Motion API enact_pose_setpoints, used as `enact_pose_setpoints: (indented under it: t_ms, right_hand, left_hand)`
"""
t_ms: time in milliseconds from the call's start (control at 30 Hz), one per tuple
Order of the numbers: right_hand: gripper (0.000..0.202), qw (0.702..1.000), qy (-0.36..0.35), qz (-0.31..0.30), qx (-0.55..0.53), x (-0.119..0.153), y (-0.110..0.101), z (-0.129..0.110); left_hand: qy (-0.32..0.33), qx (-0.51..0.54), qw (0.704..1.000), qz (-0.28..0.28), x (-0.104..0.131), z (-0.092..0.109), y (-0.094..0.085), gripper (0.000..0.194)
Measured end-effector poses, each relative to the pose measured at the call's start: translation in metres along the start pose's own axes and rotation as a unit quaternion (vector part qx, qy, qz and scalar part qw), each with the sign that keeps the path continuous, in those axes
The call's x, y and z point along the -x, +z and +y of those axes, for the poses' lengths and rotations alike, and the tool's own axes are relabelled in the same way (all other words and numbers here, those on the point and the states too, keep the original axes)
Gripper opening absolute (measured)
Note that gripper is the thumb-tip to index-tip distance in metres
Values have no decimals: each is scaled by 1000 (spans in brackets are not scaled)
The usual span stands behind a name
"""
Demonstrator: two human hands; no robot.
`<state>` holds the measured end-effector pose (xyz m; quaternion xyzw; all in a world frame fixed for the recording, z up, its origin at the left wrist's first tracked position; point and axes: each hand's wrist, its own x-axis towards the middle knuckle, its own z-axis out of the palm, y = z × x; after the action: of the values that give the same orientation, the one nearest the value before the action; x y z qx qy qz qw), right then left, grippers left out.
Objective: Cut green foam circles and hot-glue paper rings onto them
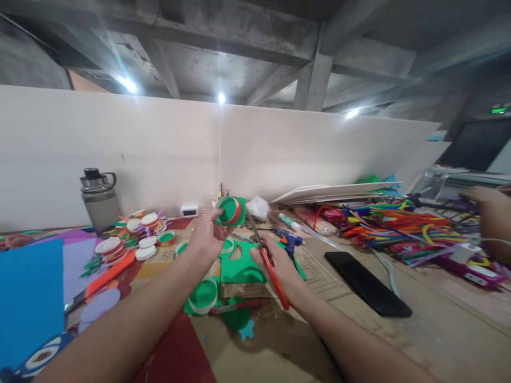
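Note:
My left hand (206,238) is closed on a short round ring (237,213) with a red outer side, joined to a piece of green sheet. My right hand (279,260) grips scissors (274,281) with red handles. Their blades point up and away, beside the edge of the green piece; whether they touch it I cannot tell. Below the hands lies a green sheet (249,270) with a rounded cut-out. Nearer to me, a white ring (204,296) sits on another green piece. A red pen (238,307) lies beside it.
A grey bottle (99,205) stands at the left, near several small round lids (147,250) and an orange-handled knife (109,274). A black phone (367,282), a blue glue gun (293,242) and colourful pipe cleaners (383,226) lie to the right. Another person's hand (489,199) shows at the right edge.

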<state>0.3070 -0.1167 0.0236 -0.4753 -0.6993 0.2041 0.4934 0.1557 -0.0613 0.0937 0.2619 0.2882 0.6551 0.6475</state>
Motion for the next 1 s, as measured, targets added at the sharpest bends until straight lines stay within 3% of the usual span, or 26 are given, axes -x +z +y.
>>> enact_pose_setpoints:
  t_ms: [133,300,567,833,1000]
  right_hand:
    - [37,1000,6,3,-3,0,2,0]
    - [35,1000,-6,4,-26,-2,1,5]
    - [33,1000,14,-3,-25,0,-2,0]
    - [33,998,10,-17,-62,-1,-1,0]
    - [32,998,14,-20,-54,1,0,-2]
  left_hand:
    - [17,7,1000,6,-2,-13,-5,14]
    - [33,9,999,-28,6,-29,-11,22]
    - [73,-71,993,-63,12,-27,-11,30]
    - [55,-9,998,-30,11,-28,-8,23]
    - [44,6,998,-40,13,-33,-8,20]
